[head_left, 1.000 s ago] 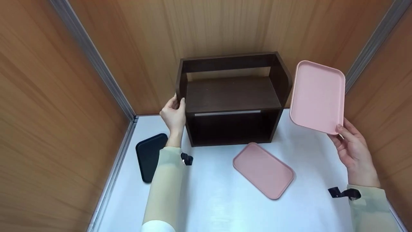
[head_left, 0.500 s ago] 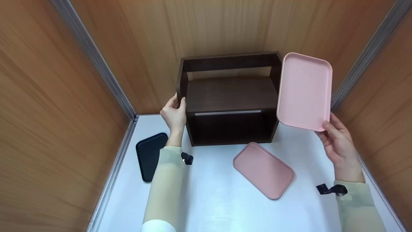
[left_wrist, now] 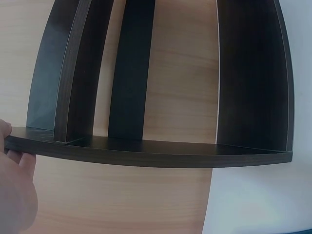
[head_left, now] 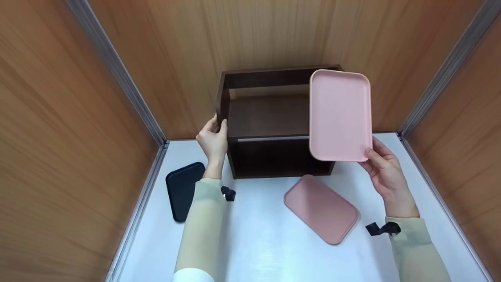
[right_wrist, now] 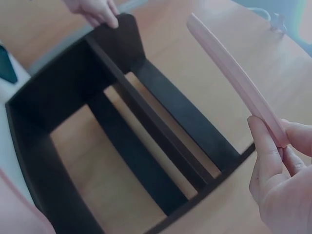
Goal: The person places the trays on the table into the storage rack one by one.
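A dark brown wooden shelf unit (head_left: 270,117) with two levels stands against the back wall. My left hand (head_left: 213,139) grips the front edge of its left side panel (left_wrist: 146,158). My right hand (head_left: 381,170) pinches the lower right corner of a light pink tray (head_left: 339,115), holding it upright in the air before the shelf's right half. In the right wrist view the pink tray (right_wrist: 234,73) shows edge-on between thumb and fingers (right_wrist: 265,156), above the shelf (right_wrist: 122,126). A second pink tray (head_left: 321,208) lies flat on the white table (head_left: 266,243) in front of the shelf.
A black tray (head_left: 182,190) lies on the table at the left, beside my left forearm. Wood-panelled walls enclose the table on the left, back and right, with metal strips in the corners.
My right hand has carried the upright pink tray leftward, from beside the shelf's right panel to in front of its right half. The left hand has stayed on the shelf's side.
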